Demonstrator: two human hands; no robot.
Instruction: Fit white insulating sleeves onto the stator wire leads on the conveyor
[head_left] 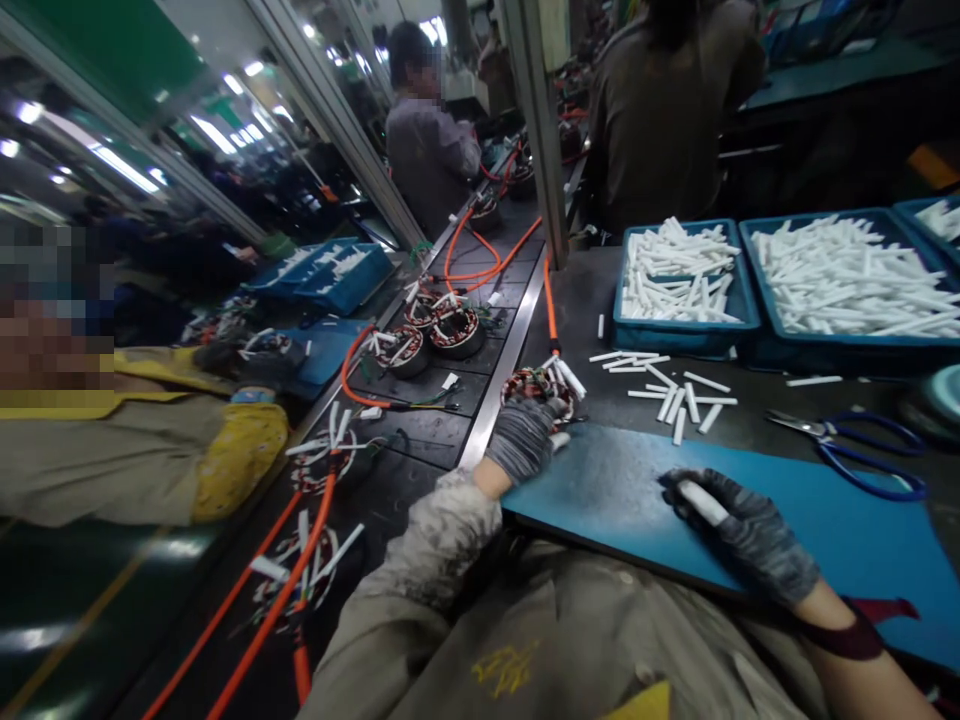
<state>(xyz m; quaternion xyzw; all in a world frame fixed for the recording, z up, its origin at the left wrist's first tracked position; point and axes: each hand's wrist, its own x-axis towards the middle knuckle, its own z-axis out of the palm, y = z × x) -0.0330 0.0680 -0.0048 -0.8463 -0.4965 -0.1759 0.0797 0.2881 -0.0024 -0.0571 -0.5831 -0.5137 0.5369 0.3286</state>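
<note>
My left hand (523, 437), in a grey glove, grips a round motor stator (541, 386) with copper windings, white tubes and an orange cable, at the far edge of a blue mat (825, 530). My right hand (739, 525), also gloved, rests on the mat with its fingers closed round a short white tube (703, 502). Loose white tubes (675, 392) lie on the dark table just beyond the mat.
Two blue bins of white tubes (679, 275) (855, 280) stand at the back right. Blue-handled scissors (855, 445) lie right of the loose tubes. A conveyor (420, 420) on the left carries several stators with orange cables. Other people work along the line.
</note>
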